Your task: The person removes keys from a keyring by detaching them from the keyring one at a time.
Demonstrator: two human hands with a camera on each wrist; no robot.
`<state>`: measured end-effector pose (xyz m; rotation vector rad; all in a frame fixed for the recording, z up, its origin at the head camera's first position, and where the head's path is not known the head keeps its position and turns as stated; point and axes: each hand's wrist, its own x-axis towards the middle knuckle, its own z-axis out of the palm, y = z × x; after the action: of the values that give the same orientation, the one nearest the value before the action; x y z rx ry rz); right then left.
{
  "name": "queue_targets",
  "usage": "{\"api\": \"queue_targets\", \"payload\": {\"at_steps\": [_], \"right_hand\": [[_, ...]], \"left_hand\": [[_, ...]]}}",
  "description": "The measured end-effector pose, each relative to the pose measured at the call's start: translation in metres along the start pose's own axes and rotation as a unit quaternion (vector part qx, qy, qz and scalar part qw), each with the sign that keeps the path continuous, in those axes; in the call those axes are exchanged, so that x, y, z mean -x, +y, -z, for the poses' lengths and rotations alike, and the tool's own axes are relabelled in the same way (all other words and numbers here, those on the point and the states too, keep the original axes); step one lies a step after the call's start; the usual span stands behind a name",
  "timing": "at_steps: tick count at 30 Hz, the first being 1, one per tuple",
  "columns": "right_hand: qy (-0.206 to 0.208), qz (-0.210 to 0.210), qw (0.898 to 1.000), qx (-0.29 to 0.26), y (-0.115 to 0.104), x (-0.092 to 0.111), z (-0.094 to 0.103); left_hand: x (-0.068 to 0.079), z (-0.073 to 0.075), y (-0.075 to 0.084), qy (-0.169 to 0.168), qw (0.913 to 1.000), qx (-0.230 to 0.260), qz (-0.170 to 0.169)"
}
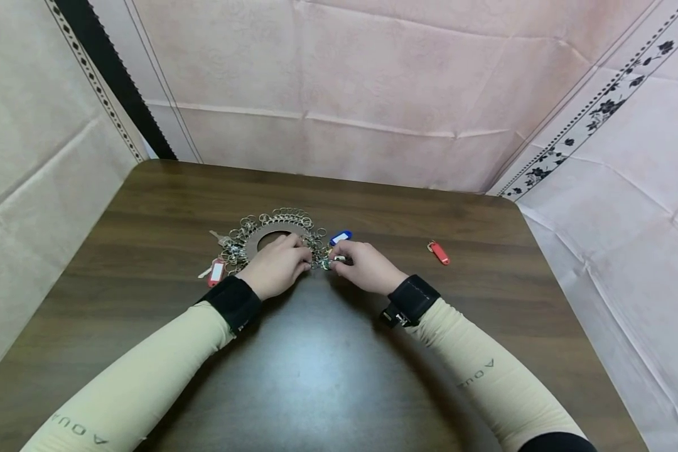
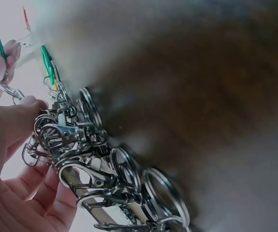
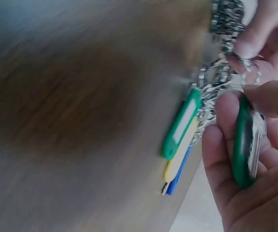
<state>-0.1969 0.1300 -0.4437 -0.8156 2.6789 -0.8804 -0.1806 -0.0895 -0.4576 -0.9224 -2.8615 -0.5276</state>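
Note:
A large flat metal key ring (image 1: 252, 245) with many small clasps and split rings lies on the table. My left hand (image 1: 277, 267) is over its near side, thumb and fingers pinching a metal clasp (image 2: 62, 133) at the ring's right end. My right hand (image 1: 367, 270), just to the right, holds a green key tag (image 3: 244, 145) with keys against it in its curled fingers. A short chain (image 2: 11, 92) runs from that tag towards my left fingertips. Beside the hands hang another green tag (image 3: 182, 125), a yellow tag (image 3: 180, 157) and a blue tag (image 3: 177, 176).
A red key tag (image 1: 216, 273) and keys (image 1: 219, 236) lie at the ring's left side. Another red tag (image 1: 439, 253) lies alone to the right on the brown wooden table (image 1: 486, 301). Pale cloth (image 1: 373, 81) hangs behind the far edge.

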Motion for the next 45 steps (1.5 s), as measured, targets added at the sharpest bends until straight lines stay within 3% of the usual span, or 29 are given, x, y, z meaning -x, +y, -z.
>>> {"api": "queue_targets", "payload": {"at_steps": [5,10,16,27,32,38,45], "right_hand": [[0.003,-0.007,0.999,-0.053,-0.002,0.001,0.004],[0.007,0.004,0.997,-0.071,-0.002,0.000,0.006],[0.010,0.017,0.997,-0.079,-0.005,0.000,0.008],[0.025,0.027,0.994,-0.105,-0.009,0.000,0.005],[0.056,0.035,0.994,-0.085,-0.005,-0.003,0.001],[0.100,0.065,0.992,-0.032,0.001,-0.007,-0.006],[0.083,0.073,0.994,0.016,0.000,-0.008,-0.010]], "left_hand": [[-0.001,0.003,0.003,-0.012,0.9998,0.016,0.008],[-0.003,0.005,0.007,-0.012,0.9991,0.036,0.019],[-0.006,0.006,0.010,0.009,0.9985,0.050,0.022],[-0.011,0.000,0.008,0.045,0.9957,0.080,-0.004],[-0.010,0.002,0.006,0.060,0.9917,0.114,-0.003],[-0.008,0.004,0.004,0.070,0.9901,0.121,0.008],[-0.006,0.002,0.000,0.079,0.9903,0.114,0.014]]}}
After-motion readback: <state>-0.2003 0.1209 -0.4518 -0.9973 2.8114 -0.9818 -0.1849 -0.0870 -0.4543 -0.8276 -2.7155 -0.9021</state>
